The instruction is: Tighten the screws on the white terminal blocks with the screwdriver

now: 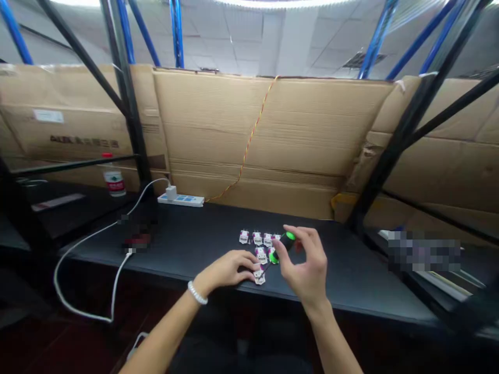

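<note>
My right hand (307, 259) is closed around a black and green screwdriver (287, 240), tilted so its shaft runs down and left. The tip reaches a small white and purple part (259, 276) near the front edge of the black table. My left hand (237, 267) pinches that same part from its left side, fingers bent onto it. Just behind stand similar white parts (261, 254), and a row of several more, such as this white part (244, 237), lies farther back. The screwdriver and right fingers cover some of them.
A white power strip (181, 200) with a plugged-in charger lies at the cardboard wall (253, 130). Its white cable (58, 280) loops over the table's front edge. A bottle (114, 179) stands at the left, and black rack posts (401, 140) rise on both sides.
</note>
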`<state>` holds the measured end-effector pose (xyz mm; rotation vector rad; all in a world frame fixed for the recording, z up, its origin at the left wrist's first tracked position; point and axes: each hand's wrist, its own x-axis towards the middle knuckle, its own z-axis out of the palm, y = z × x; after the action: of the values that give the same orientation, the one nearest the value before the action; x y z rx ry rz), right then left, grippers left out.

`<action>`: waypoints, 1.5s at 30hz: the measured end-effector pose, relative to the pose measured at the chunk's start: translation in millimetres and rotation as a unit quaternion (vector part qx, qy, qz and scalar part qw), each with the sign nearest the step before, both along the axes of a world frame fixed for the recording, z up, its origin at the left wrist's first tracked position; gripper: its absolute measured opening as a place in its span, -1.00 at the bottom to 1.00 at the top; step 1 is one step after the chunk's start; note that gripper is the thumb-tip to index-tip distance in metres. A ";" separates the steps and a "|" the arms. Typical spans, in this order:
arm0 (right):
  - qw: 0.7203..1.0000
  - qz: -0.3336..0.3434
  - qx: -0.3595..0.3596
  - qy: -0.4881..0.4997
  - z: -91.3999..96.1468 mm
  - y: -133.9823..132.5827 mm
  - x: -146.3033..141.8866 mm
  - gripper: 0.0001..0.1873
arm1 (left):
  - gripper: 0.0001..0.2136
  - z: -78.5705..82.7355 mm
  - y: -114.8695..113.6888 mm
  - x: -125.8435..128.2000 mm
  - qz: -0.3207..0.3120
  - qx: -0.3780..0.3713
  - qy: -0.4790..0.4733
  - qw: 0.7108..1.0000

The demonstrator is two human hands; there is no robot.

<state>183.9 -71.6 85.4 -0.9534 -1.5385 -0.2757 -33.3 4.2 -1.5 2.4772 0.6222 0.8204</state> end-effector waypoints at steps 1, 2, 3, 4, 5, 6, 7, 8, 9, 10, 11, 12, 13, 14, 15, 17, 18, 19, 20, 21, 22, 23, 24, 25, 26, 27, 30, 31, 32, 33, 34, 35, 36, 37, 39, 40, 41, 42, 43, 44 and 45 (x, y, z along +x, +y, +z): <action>1.000 0.005 -0.006 0.004 -0.2 0.4 0.1 -0.69 | -0.80 -0.2 0.2 0.2 0.001 0.001 0.000 1.000; 1.000 0.013 -0.015 0.010 -0.7 0.6 0.4 -0.67 | -0.80 -0.3 0.4 0.3 0.002 0.001 -0.001 1.000; 0.999 0.021 -0.027 0.015 -1.2 0.7 0.9 -0.67 | -0.80 -0.6 0.5 0.5 0.001 0.001 -0.002 1.000; 0.999 0.029 -0.038 0.018 -1.6 0.5 1.4 -0.67 | -0.81 -0.8 0.6 0.6 0.000 0.001 -0.003 1.000; 0.998 0.036 -0.048 0.019 -2.0 0.1 1.8 -0.68 | -0.81 -0.9 0.6 0.7 -0.001 0.001 -0.004 1.000; 0.997 0.043 -0.056 0.016 -2.1 -0.4 2.2 -0.68 | -0.81 -1.0 0.6 0.8 0.001 0.000 -0.005 1.000; 0.997 0.047 -0.063 0.013 -2.1 -0.9 2.4 -0.67 | -0.81 -1.0 0.6 0.9 0.002 -0.001 -0.005 1.000; 0.996 0.049 -0.068 0.010 -2.1 -1.2 2.5 -0.65 | -0.81 -0.7 0.4 0.9 0.003 -0.002 -0.004 1.000; 0.996 0.049 -0.071 0.010 -2.0 -1.2 2.4 -0.64 | -0.81 -0.3 0.1 0.9 0.002 -0.002 -0.003 1.000; 0.996 0.045 -0.073 0.015 -2.2 -0.9 2.1 -0.64 | -0.81 0.4 -0.2 1.0 0.002 -0.003 -0.001 1.000; 0.996 0.036 -0.072 0.024 -2.7 0.0 1.8 -0.65 | -0.82 1.3 -0.6 1.0 0.001 -0.004 0.000 1.000; 0.997 0.024 -0.067 0.034 -3.7 1.2 1.3 -0.65 | -0.82 2.2 -1.1 1.0 0.000 -0.005 0.001 1.000; 0.997 0.010 -0.061 0.045 -5.1 2.8 0.8 -0.65 | -0.83 3.0 -1.6 1.0 -0.001 -0.006 0.002 1.000; 0.997 0.001 -0.058 0.055 -7.0 4.5 0.2 -0.65 | -0.82 3.6 -2.0 0.9 -0.001 -0.007 0.002 1.000; 0.996 -0.001 -0.060 0.070 -9.2 6.2 -0.5 -0.65 | -0.82 3.9 -2.2 0.9 0.001 -0.008 0.001 1.000; 0.990 0.025 -0.078 0.114 -14.2 8.7 -2.3 -0.57 | -0.81 3.5 -2.2 0.8 0.001 -0.008 -0.001 1.000; 0.985 0.045 -0.088 0.143 -16.6 9.2 -3.2 -0.52 | -0.81 3.0 -2.0 0.7 0.001 -0.008 -0.002 1.000; 0.979 0.065 -0.095 0.169 -18.7 9.2 -3.9 -0.50 | -0.81 2.5 -1.7 0.7 0.001 -0.008 -0.003 1.000; 0.974 0.082 -0.102 0.188 -20.5 8.9 -4.3 -0.51 | -0.82 2.1 -1.4 0.8 0.002 -0.009 -0.002 1.000; 0.970 0.095 -0.107 0.198 -22.0 8.2 -4.3 -0.56 | -0.83 1.9 -1.2 0.8 0.002 -0.009 -0.001 1.000; 0.968 0.105 -0.111 0.200 -23.1 7.3 -3.9 -0.60 | -0.83 2.0 -1.1 0.9 0.001 -0.009 0.001 1.000; 0.967 0.113 -0.115 0.199 -23.8 6.4 -3.2 -0.63 | -0.82 2.2 -1.1 1.1 0.001 -0.008 0.002 1.000; 0.966 0.119 -0.119 0.197 -24.3 5.6 -2.4 -0.63 | -0.82 2.6 -1.2 1.2 0.001 -0.009 0.002 1.000; 0.965 0.122 -0.122 0.196 -24.5 5.0 -1.8 -0.61 | -0.82 2.9 -1.3 1.3 0.001 -0.009 0.002 1.000; 0.965 0.125 -0.122 0.195 -24.4 4.5 -1.6 -0.59 | -0.81 3.0 -1.4 1.3 0.001 -0.010 0.001 1.000; 0.966 0.126 -0.122 0.192 -24.1 4.1 -2.0 -0.57 | -0.81 2.9 -1.4 1.3 0.001 -0.011 0.000 1.000; 0.969 0.099 -0.123 0.189 -22.2 3.7 -7.2 -0.55 | -0.82 1.3 -0.6 1.0 0.003 -0.009 -0.003 1.000; 0.972 0.077 -0.117 0.189 -21.4 3.6 -9.9 -0.55 | -0.82 0.5 -0.2 0.7 0.001 -0.008 -0.001 1.000; 0.975 0.052 -0.111 0.187 -20.5 3.6 -12.6 -0.55 | -0.81 -0.3 0.3 0.5 0.000 -0.007 -0.001 1.000; 0.977 0.027 -0.105 0.185 -19.8 3.5 -15.0 -0.55 | -0.81 -0.9 0.7 0.4 -0.001 -0.007 -0.002 1.000; 0.978 0.008 -0.100 0.181 -19.2 3.5 -16.9 -0.56 | -0.81 -1.4 0.9 0.3 -0.003 -0.006 -0.003 1.000; 0.980 -0.002 -0.098 0.175 -19.1 3.4 -18.1 -0.56 | -0.81 -1.5 0.9 0.2 -0.004 -0.005 -0.006 1.000; 0.981 -0.003 -0.099 0.168 -19.4 3.2 -18.5 -0.55 | -0.81 -1.3 0.7 0.3 -0.005 -0.005 -0.008 1.000; 0.981 0.006 -0.103 0.165 -20.3 2.8 -18.2 -0.52 | -0.81 -1.0 0.4 0.5 -0.005 -0.005 -0.011 1.000; 0.978 0.039 -0.107 0.175 -24.1 1.2 -15.6 -0.44 | -0.81 0.0 -0.3 0.9 -0.006 -0.005 -0.014 1.000; 0.975 0.058 -0.107 0.185 -26.9 -0.2 -13.5 -0.41 | -0.81 0.3 -0.4 1.1 -0.006 -0.005 -0.015 1.000; 0.971 0.075 -0.107 0.201 -30.1 -1.8 -11.2 -0.41 | -0.81 0.4 -0.4 1.2 -0.007 -0.005 -0.016 1.000; 0.969 0.086 -0.106 0.208 -33.4 -3.7 -8.7 -0.48 | -0.81 0.2 -0.2 1.3 -0.007 -0.005 -0.016 1.000; 0.968 0.098 -0.100 0.210 -36.7 -5.7 -6.2 -0.56 | -0.81 -0.3 0.2 1.3 -0.007 -0.005 -0.015 1.000; 0.965 0.114 -0.101 0.212 -39.7 -7.5 -3.9 -0.60 | -0.80 -1.0 0.7 1.3 -0.008 -0.006 -0.014 1.000; 0.964 0.125 -0.101 0.212 -42.3 -9.0 -2.0 -0.62 | -0.80 -1.7 1.3 1.2 -0.008 -0.007 -0.014 1.000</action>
<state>181.8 -80.6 43.0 -0.8944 -1.2838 0.2576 -32.1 5.5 -3.3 2.4499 0.5947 0.8395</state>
